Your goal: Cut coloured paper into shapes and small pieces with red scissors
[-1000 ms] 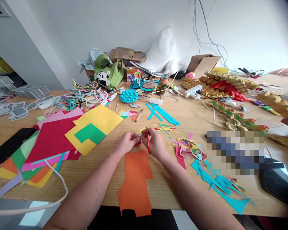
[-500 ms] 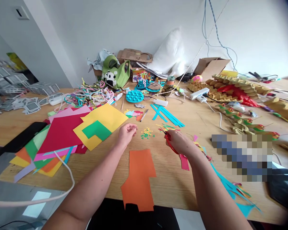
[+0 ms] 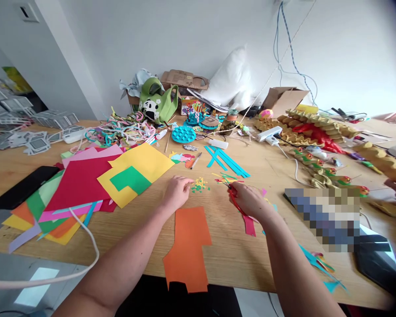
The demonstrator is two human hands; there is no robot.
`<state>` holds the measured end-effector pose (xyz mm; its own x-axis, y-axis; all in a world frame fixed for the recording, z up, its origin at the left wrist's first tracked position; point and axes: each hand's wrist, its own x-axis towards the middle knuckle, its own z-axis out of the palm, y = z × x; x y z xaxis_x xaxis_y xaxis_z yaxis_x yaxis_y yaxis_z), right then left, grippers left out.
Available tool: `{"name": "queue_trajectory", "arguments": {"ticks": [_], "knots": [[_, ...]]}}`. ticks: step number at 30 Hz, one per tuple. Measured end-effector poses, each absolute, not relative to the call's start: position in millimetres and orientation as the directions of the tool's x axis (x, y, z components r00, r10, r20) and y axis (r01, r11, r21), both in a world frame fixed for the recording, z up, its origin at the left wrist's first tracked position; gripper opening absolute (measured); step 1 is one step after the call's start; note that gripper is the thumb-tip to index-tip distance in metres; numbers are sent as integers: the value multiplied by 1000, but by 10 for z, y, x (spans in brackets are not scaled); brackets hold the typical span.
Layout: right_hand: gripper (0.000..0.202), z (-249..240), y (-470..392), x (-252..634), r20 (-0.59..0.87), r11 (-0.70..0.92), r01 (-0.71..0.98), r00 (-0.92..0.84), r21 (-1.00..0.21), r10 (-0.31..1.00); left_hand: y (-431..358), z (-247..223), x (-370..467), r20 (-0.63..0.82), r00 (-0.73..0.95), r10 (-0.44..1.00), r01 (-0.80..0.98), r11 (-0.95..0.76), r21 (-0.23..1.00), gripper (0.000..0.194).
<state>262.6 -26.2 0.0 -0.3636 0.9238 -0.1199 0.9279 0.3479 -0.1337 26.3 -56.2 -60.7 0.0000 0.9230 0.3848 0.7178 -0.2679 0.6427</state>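
My left hand (image 3: 178, 192) is pinched at the left edge of a small pile of yellow and green paper bits (image 3: 200, 185); anything between its fingertips is too small to make out. Red-handled scissors (image 3: 233, 198) are in my right hand (image 3: 247, 200), their tips near thin green, yellow and red paper strips (image 3: 229, 177). Below the bits lies an orange paper sheet (image 3: 188, 248) with cut edges, reaching the table's front edge. A red paper piece (image 3: 250, 226) lies under my right wrist.
Coloured sheets (image 3: 82, 182) are stacked at the left beside a black phone-like slab (image 3: 26, 187). Blue strips (image 3: 227, 160), a pen (image 3: 196, 160) and a blue textured disc (image 3: 184, 134) lie further back. Blue scraps (image 3: 317, 259) are at the right, and part of another person's hand shows at the right edge.
My left hand has moved slightly down and its fingertips now reach the paper bits. The view has shifted a little to the right. My right hand still holds the scissors.
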Motion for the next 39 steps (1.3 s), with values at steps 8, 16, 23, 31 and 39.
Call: {"name": "queue_trajectory", "arguments": {"ticks": [8, 16, 23, 31, 39], "knots": [[16, -191, -315, 2251, 24, 619, 779, -620, -102, 784, -639, -626, 281, 321, 267, 909, 825, -388, 411, 40], [17, -235, -209, 2090, 72, 649, 752, -645, -118, 761, -648, -617, 275, 323, 208, 923, 850, -334, 408, 38], [18, -216, -141, 1988, 68, 626, 770, -623, -123, 779, -608, -670, 263, 360, 180, 915, 849, -330, 413, 34], [19, -188, 2, 1832, 64, 580, 791, -580, -198, 812, -568, -695, 236, 411, 111, 905, 837, -308, 452, 34], [14, -39, -100, 2188, 140, 478, 726, -476, -494, 868, -602, -612, 268, 377, 55, 925, 813, -261, 520, 34]]}}
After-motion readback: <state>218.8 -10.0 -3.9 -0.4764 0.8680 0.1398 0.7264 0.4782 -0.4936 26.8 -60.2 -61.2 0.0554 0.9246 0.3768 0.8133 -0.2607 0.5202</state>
